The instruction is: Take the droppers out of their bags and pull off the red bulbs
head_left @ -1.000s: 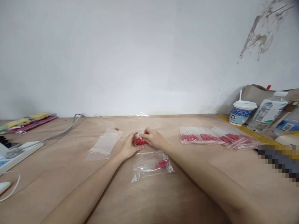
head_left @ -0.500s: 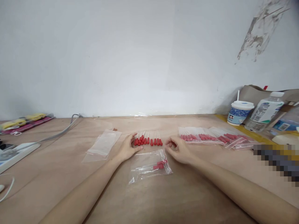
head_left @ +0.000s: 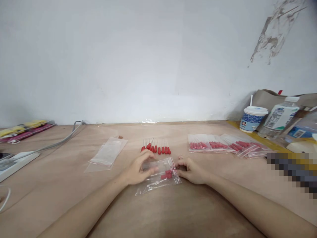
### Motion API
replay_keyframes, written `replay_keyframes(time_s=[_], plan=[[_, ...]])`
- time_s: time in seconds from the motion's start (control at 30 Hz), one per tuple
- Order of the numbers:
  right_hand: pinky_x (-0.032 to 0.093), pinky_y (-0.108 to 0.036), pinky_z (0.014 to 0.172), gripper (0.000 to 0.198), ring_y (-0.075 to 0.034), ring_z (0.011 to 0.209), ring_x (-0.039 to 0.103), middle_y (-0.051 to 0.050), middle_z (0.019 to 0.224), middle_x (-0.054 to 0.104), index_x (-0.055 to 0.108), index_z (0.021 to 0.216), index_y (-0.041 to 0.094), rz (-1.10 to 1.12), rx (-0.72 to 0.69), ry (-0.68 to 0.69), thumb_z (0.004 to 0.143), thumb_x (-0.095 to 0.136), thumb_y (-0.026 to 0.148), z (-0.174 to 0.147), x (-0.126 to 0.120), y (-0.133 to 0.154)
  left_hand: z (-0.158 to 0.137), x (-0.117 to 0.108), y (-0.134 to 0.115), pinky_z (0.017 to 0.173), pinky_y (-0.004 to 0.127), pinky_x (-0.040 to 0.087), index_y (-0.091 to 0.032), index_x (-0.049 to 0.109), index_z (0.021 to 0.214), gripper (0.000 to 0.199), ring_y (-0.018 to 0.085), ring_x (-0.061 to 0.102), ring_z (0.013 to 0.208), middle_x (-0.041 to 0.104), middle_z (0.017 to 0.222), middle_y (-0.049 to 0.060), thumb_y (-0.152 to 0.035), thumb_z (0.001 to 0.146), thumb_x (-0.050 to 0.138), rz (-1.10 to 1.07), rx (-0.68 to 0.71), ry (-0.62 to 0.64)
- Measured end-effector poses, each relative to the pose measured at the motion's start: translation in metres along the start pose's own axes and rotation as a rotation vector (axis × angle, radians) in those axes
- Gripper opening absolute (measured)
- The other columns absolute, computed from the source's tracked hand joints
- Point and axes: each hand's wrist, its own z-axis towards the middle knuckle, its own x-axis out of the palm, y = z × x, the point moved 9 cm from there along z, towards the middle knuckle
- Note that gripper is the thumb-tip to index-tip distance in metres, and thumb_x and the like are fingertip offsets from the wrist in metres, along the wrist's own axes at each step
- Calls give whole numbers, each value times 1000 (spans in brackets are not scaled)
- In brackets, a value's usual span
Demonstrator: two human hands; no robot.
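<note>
A clear zip bag lies flat in front of me with a few red-bulbed glass droppers inside. My left hand is over the bag's left part, its thumb and fingers spread apart. At the bag's right, zip-edged end, my right hand has its fingers closed together. Red shows near its fingertips, but what they pinch is hidden. Just beyond the bag, several loose droppers lie in a row, red bulbs toward me; my left fingers partly cover the leftmost ones.
Flat zip bags lie stacked to the left. Filled bags of droppers overlap in a row at right. A paper cup and a plastic bottle stand at the far right. A power strip with a grey cable is at left.
My left hand has come back from beside the loose droppers to over the bag. The right hand has moved slightly down to the bag's zip edge.
</note>
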Motion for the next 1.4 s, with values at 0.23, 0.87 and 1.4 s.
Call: replay_keyframes(time_s=[0.23, 0.87, 1.4], plan=[[42, -30, 80, 19, -16, 86, 55, -3, 89, 63, 66, 89, 21, 88, -100, 13, 83, 52, 31, 3, 7, 18, -9, 37, -16, 92, 37, 39, -24, 37, 126, 65, 23, 48, 108, 49, 122, 8, -45, 70, 62, -46, 36, 259], [32, -17, 48, 17, -6, 53, 40, 6, 61, 48, 55, 76, 16, 153, 116, 178, 63, 65, 17, 0, 12, -1, -10, 47, -22, 106, 49, 18, -27, 25, 136, 68, 27, 34, 125, 37, 137, 5, -47, 77, 53, 49, 107, 386], [37, -17, 47, 27, -6, 50, 48, 7, 57, 52, 55, 83, 16, 232, 273, 265, 62, 69, 22, -7, -18, -19, -10, 49, -19, 106, 49, 15, -27, 33, 133, 61, 25, 29, 128, 33, 139, 4, -47, 78, 53, 35, 98, 417]])
